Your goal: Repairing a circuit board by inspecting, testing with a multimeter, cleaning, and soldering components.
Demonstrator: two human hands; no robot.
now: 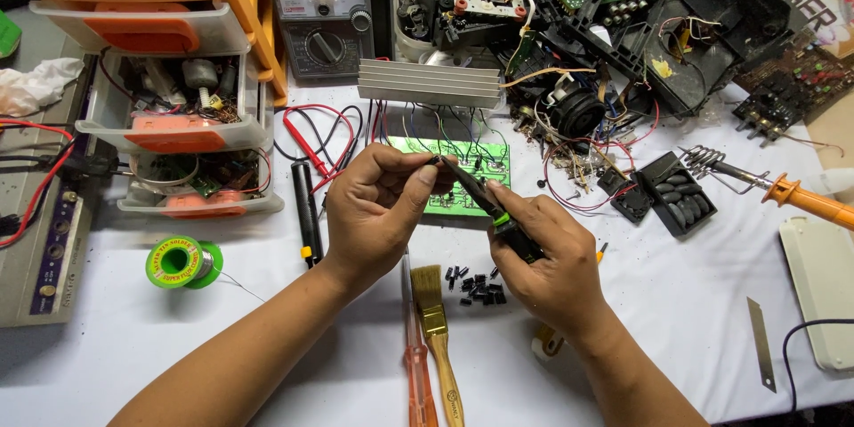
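left hand (378, 205): fingers pinching something too small to identify at the tip of the tool, above the green circuit board (463, 180); right hand (547, 267): fingers closed round one black tool with a green collar (487, 206), held mid-scene over the white tabletop (685, 302).

risks, as judged: the tiny piece may slip from the pinch and vanish among clutter; the tool tip may nick a fingertip; a sleeve-less forearm could scatter the loose black parts (478, 288).

count: one circuit board; one ribbed heatsink (429, 83) far; one solder spool (182, 263) left; one brush (436, 329) near; one orange screwdriver (416, 365) near; one analogue meter (320, 4) far; one drawer unit (169, 80), three drawers; black parts, roughly a dozen, uncertain.
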